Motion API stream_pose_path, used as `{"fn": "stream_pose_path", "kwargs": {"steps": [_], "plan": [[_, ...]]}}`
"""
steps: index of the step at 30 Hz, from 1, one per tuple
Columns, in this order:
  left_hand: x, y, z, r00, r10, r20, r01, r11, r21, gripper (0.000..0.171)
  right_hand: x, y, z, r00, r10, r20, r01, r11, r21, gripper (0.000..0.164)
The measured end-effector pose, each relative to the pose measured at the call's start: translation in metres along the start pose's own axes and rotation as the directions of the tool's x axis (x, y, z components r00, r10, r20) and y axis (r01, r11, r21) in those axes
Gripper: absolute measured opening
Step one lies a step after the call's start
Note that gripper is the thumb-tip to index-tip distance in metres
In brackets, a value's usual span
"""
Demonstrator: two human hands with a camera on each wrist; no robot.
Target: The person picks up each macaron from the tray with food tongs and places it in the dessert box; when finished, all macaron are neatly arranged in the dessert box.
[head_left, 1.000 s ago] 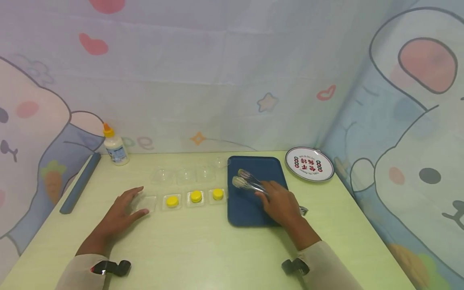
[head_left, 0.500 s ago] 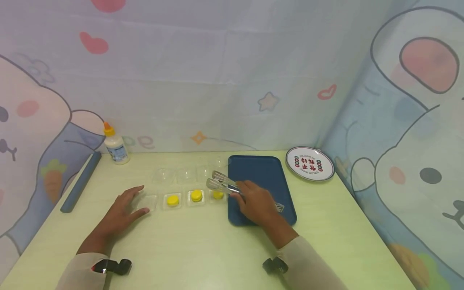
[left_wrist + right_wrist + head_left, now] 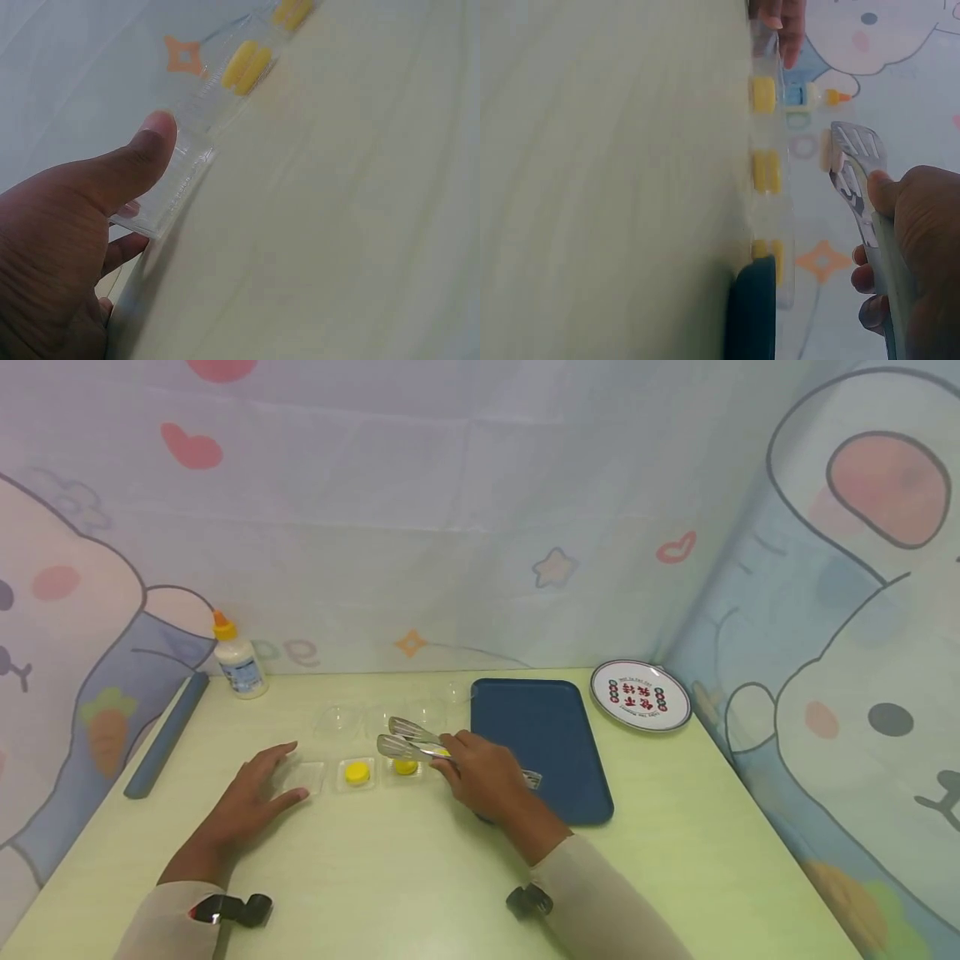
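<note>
My left hand (image 3: 251,806) rests at the table's left, thumb and fingers curled round the sides of a clear plastic box (image 3: 306,779); a fingertip shows through its wall in the left wrist view. In my right hand (image 3: 483,777) I grip metal slotted tongs (image 3: 859,154). Their ends hang above the row of boxes, and a pale beige piece (image 3: 826,150) seems to sit between them. Yellow macarons stand in clear boxes: one at left (image 3: 357,773), one in the middle (image 3: 406,767) partly under the tongs, and a third mostly hidden by my right hand.
Clear domed lids (image 3: 339,720) lie behind the boxes. A dark blue tray (image 3: 555,752) is right of them, with a printed plate (image 3: 641,696) at back right. A glue bottle (image 3: 240,667) and a grey-blue bar (image 3: 167,735) are at left. A fabric backdrop (image 3: 480,527) encloses the table.
My right hand has carried the tongs leftward from over the blue tray to above the boxed macarons, covering the rightmost one. My left hand has stayed in place at the clear box.
</note>
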State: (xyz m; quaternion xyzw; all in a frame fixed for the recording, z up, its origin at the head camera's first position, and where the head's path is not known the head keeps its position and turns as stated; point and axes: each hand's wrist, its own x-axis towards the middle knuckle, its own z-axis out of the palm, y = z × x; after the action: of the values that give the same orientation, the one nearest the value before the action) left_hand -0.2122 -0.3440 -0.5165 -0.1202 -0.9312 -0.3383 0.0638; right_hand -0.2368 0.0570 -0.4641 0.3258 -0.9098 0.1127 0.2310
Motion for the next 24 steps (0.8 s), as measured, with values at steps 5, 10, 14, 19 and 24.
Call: {"fn": "stream_pose_path", "kwargs": {"steps": [5, 10, 14, 19, 24], "plan": [[0.0, 0.001, 0.0, 1.0, -0.018, 0.005, 0.018, 1.0, -0.003, 0.083, 0.011, -0.012, 0.002, 0.999, -0.009, 0.047, 0.01, 1.0, -0.005, 0.038], [0.0, 0.002, 0.0, 1.0, -0.028, 0.004, 0.028, 1.0, 0.007, 0.083, 0.022, -0.026, 0.005, 0.993, -0.013, 0.114, 0.015, 1.0, -0.016, 0.039], [-0.002, 0.003, 0.001, 0.999, -0.04, 0.012, 0.04, 0.999, -0.007, 0.084, 0.031, -0.036, 0.014, 0.992, -0.032, 0.125, 0.037, 0.998, -0.042, 0.038], [-0.002, 0.002, 0.002, 1.0, -0.009, -0.001, 0.009, 1.0, -0.009, 0.083, 0.044, -0.05, 0.022, 0.988, -0.053, 0.143, 0.067, 0.994, -0.092, 0.04], [0.0, -0.001, 0.002, 0.998, 0.044, -0.035, -0.044, 0.999, -0.005, 0.082, 0.055, -0.065, 0.026, 0.976, -0.049, 0.21, 0.071, 0.993, -0.096, 0.042]]}}
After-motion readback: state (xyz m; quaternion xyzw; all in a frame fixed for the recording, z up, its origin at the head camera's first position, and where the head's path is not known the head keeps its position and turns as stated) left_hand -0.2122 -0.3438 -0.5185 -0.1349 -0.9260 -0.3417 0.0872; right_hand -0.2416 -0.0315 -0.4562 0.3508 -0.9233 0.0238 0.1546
